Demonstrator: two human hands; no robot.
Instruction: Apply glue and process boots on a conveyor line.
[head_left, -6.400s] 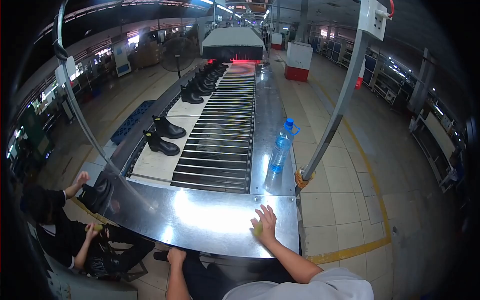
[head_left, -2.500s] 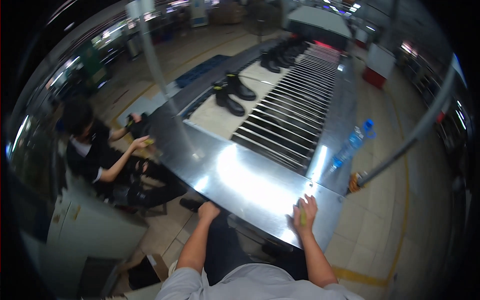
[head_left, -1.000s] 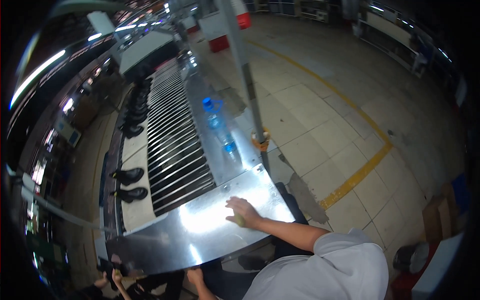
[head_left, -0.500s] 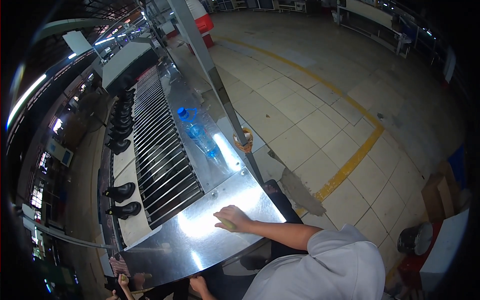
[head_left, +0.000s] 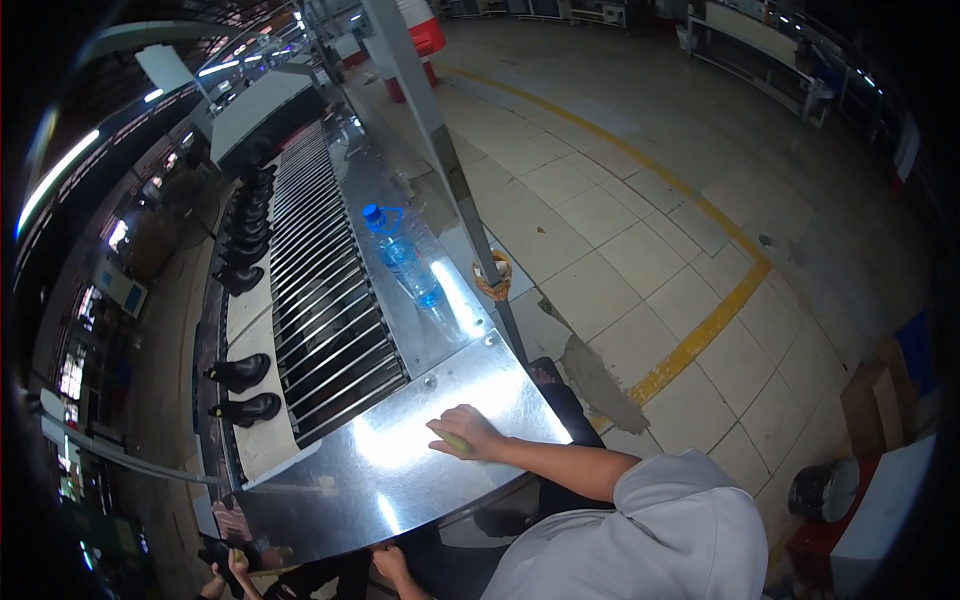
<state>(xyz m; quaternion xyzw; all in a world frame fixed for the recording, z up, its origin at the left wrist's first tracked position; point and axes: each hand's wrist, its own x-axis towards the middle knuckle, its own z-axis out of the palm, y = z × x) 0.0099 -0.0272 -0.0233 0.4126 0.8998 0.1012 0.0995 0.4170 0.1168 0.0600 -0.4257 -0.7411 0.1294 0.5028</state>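
Where flat metal (head_left: 320,515) gleams, the right hand (head_left: 474,433) clasps a greenish lump (head_left: 455,441); left hand's (head_left: 390,562) grip unclear.

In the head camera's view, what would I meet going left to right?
The two nearest black ankle boots, the person's bare left hand, their bare right hand gripping a small yellow-green object, a light grey fabric sleeve, a brown cardboard box.

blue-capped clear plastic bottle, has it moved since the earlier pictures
No, the blue-capped clear plastic bottle keeps its place beside the grey metal post.
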